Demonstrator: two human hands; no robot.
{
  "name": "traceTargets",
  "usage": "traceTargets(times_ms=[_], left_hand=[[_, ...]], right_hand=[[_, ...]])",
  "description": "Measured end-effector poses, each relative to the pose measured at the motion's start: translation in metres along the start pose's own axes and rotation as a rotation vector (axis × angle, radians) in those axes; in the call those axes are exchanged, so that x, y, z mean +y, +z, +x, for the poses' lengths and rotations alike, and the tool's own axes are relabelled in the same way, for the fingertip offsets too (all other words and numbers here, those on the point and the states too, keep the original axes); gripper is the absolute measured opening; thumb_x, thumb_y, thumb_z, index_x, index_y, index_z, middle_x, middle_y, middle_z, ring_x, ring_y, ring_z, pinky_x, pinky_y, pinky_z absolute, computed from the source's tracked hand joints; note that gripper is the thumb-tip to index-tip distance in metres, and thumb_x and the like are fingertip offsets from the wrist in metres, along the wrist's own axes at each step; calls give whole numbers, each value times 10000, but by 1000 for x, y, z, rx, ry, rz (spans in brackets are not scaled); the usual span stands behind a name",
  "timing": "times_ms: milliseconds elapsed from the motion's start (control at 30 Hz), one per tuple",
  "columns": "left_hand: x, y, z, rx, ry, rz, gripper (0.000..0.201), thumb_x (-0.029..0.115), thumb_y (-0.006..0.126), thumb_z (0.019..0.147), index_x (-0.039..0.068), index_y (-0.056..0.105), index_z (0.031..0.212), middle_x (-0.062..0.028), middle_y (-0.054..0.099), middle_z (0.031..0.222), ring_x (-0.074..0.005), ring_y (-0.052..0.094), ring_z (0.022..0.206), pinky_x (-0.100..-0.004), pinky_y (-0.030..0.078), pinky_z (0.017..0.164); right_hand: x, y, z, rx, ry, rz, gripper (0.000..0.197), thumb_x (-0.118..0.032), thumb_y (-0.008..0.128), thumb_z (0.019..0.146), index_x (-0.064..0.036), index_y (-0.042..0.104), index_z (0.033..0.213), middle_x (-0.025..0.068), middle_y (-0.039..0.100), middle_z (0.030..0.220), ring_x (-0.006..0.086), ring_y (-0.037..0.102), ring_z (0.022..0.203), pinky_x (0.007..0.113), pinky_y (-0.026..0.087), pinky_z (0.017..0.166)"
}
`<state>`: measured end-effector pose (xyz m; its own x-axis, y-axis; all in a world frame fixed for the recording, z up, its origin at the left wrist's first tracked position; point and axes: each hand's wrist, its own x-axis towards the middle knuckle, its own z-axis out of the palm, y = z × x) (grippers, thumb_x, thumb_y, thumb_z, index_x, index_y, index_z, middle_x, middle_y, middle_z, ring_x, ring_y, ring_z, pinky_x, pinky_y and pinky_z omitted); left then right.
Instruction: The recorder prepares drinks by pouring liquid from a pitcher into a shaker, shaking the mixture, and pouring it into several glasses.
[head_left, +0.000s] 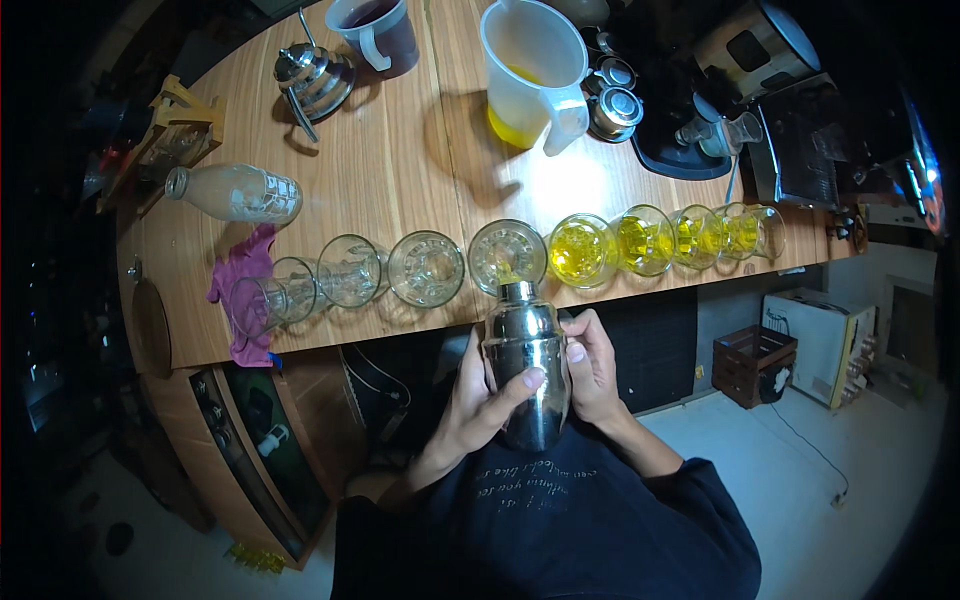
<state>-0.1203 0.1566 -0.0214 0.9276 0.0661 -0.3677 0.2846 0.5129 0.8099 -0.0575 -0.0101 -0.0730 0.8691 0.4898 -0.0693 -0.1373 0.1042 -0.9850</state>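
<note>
Both of my hands hold a shiny metal cocktail shaker (530,345) at the table's front edge. Its narrow mouth points at a drinking glass (508,240), with a little yellow liquid showing at the lip. My left hand (480,405) wraps the shaker's left side, thumb across the body. Curled fingers of my right hand (592,372) press against its right side. To the right of that glass, several glasses hold yellow liquid, the nearest being a filled glass (583,250). Leftward, several clear glasses stand in the same row, among them a clear glass (427,270).
Behind the row stand a plastic pitcher (530,60) with yellow liquid, a jug (385,40) of dark liquid and a metal kettle (318,82). A glass bottle (240,193) lies at left above a purple cloth (240,290). A black tray (680,150) sits at right.
</note>
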Motion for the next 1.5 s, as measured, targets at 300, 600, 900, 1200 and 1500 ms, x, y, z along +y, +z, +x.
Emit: traceTargets(times_ms=[300, 600, 900, 1200, 1500], left_hand=[[24, -11, 7, -75, -224, -293, 499, 372, 584, 1003, -10, 528, 1320, -88, 660, 1101, -133, 654, 970, -297, 543, 839], [-1, -12, 5, -59, -269, -314, 645, 545, 394, 1030, 5, 450, 1377, -192, 678, 1019, -280, 718, 789, -420, 624, 708], [-8, 0, -4, 37, -242, -324, 672, 573, 388, 1020, 2, 443, 1370, -204, 676, 1013, -294, 720, 784, -420, 623, 698], [2, 15, -8, 128, -204, -462, 499, 390, 510, 1034, -21, 533, 1316, -103, 665, 1125, -135, 663, 984, -291, 535, 857], [6, 16, -7, 117, -183, -414, 506, 375, 515, 1032, -31, 522, 1335, -109, 665, 1125, -137, 662, 985, -288, 538, 858]], right_hand=[[-50, 29, 14, 167, 147, -186, 215, -194, 595, 1015, -5, 505, 968, 73, 643, 754, 60, 545, 719, 273, 456, 639], [-65, 13, 27, 19, 147, -320, 194, -163, 595, 1000, -1, 490, 981, 148, 650, 760, 142, 629, 697, 319, 485, 660], [-63, 2, 32, -92, 149, -291, 216, -170, 605, 994, 6, 480, 979, 161, 647, 780, 203, 648, 716, 343, 498, 696], [-67, -1, 34, -147, 151, -310, 212, -153, 609, 990, 16, 482, 977, 176, 660, 817, 180, 658, 768, 343, 513, 734], [-67, -2, 33, -138, 157, -291, 201, -152, 596, 991, 19, 490, 986, 180, 673, 832, 198, 670, 776, 348, 522, 762]])
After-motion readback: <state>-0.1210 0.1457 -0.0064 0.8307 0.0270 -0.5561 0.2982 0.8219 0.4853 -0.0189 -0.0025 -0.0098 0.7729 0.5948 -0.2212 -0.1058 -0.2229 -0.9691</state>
